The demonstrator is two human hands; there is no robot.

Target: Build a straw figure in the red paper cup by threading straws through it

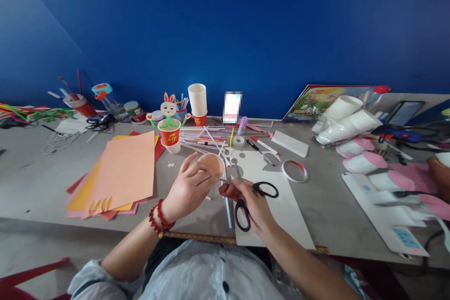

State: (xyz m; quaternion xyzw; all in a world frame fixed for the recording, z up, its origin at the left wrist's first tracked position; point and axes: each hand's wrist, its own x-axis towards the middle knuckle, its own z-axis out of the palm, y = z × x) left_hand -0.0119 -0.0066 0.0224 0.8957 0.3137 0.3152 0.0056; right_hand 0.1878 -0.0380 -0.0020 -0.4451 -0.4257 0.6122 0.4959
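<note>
A paper cup (213, 161) is tilted so that its round opening faces up and toward me. My left hand (188, 187), with a red bead bracelet at the wrist, grips it from the left. Black-handled scissors (266, 189) are in my right hand (251, 201); the fingers close round the blade part, and both handle loops stick out past the hand. The visible metal reaches toward the cup's right side, but I cannot tell whether it touches. White paper with round holes (277, 206) lies beneath my right hand. Thin white sticks (228, 206) lie between my hands.
Coloured paper sheets (123, 164) are piled at left. A red cup with a rabbit figure (169, 131) stands behind my left hand. Further back are stacked white cups (197, 99) and a lit phone (232, 108). A tape roll (294, 171) and power strip (386, 215) lie right.
</note>
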